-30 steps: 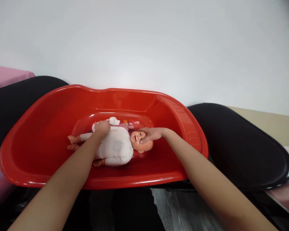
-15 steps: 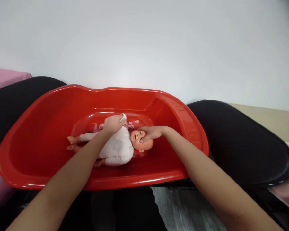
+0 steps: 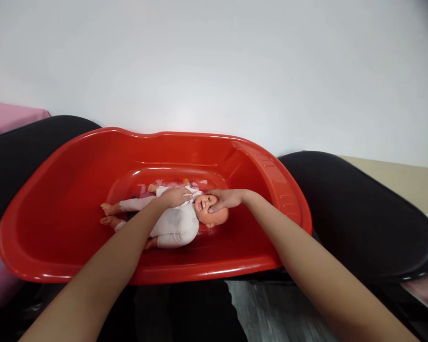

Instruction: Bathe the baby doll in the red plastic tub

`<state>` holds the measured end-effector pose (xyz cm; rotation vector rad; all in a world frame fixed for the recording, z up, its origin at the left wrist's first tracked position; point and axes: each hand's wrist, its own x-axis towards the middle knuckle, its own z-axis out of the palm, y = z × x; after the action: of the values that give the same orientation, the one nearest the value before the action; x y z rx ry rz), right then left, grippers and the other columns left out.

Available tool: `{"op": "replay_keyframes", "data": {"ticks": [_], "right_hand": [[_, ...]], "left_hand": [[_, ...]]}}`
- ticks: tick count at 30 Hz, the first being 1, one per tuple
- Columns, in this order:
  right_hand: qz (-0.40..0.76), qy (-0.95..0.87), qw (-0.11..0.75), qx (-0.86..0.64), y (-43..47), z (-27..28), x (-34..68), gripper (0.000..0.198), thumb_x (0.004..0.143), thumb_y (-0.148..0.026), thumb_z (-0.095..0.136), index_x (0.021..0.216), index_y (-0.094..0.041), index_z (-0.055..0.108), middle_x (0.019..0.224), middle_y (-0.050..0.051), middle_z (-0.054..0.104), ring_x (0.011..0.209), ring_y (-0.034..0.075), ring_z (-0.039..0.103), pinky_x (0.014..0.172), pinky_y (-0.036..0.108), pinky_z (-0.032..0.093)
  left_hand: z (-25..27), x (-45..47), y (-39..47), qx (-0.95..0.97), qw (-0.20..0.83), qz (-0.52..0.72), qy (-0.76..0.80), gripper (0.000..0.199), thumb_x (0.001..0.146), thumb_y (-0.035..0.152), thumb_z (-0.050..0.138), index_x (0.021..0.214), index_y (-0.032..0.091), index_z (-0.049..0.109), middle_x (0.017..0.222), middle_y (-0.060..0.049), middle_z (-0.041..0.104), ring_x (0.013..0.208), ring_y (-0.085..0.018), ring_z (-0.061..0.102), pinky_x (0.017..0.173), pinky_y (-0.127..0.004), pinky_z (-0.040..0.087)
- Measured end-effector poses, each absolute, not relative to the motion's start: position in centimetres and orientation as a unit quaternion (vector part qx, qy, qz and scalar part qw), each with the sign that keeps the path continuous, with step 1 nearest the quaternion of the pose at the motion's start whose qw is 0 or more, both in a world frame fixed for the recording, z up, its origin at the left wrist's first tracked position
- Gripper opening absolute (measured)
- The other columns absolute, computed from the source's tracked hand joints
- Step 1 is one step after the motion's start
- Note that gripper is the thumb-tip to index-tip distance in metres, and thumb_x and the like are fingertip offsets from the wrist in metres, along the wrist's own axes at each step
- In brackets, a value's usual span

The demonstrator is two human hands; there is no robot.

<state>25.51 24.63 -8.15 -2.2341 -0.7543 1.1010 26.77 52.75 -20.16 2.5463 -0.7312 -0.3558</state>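
Observation:
A baby doll (image 3: 171, 223) in a white suit lies on its back in a red plastic baby tub (image 3: 57, 199), head to the right, bare feet to the left. My right hand (image 3: 224, 199) rests on the doll's head (image 3: 214, 214), fingers over its forehead and temple. My left hand (image 3: 174, 197) lies flat on the doll's upper chest near the neck, pressing a small white cloth (image 3: 194, 194) whose edge shows by the fingers. Both forearms reach in from the near side.
The tub sits across two black chair seats, one at left (image 3: 17, 147), one at right (image 3: 360, 213). Pink fabric (image 3: 7, 114) shows at far left. A white wall fills the background; grey floor (image 3: 264, 313) lies below the tub's near rim.
My left hand, with the white cloth, has moved from the doll's far side across to its upper chest near the neck. My right hand has stayed on the head.

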Motion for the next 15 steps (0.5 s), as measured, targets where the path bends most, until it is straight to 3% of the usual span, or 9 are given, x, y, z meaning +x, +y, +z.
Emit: {"op": "replay_keyframes", "data": {"ticks": [7,11,15], "right_hand": [[0.423,-0.286,0.281,-0.813,25.0,-7.4,25.0,0.091,0.083,-0.048,0.089,0.163,-0.019,0.057,0.162,0.013,0.064,0.148,0.038,0.062,0.126,0.048,0.051],[0.430,-0.301,0.283,-0.803,25.1,-7.3,24.9,0.086,0.078,-0.054,0.093,0.153,-0.022,0.067,0.154,0.012,0.070,0.142,0.039,0.066,0.120,0.048,0.055],[0.415,-0.309,0.273,-0.811,24.9,-7.9,25.4,0.089,0.079,-0.060,0.091,0.154,-0.019,0.065,0.155,0.015,0.068,0.142,0.040,0.066,0.121,0.050,0.054]], "left_hand": [[-18.9,26.5,55.1,0.953,0.235,-0.092,-0.170,0.059,0.110,0.048,0.043,0.150,0.017,0.072,0.160,-0.012,0.069,0.150,-0.030,0.062,0.131,-0.042,0.041],[-18.2,25.7,57.1,0.978,0.187,-0.053,-0.078,0.050,0.110,0.041,0.044,0.138,0.019,0.078,0.151,-0.014,0.075,0.142,-0.031,0.067,0.125,-0.044,0.047],[-17.7,25.2,58.5,0.984,0.170,-0.037,0.040,0.052,0.111,0.037,0.039,0.135,0.013,0.077,0.145,-0.021,0.075,0.136,-0.041,0.070,0.116,-0.055,0.053]]}}
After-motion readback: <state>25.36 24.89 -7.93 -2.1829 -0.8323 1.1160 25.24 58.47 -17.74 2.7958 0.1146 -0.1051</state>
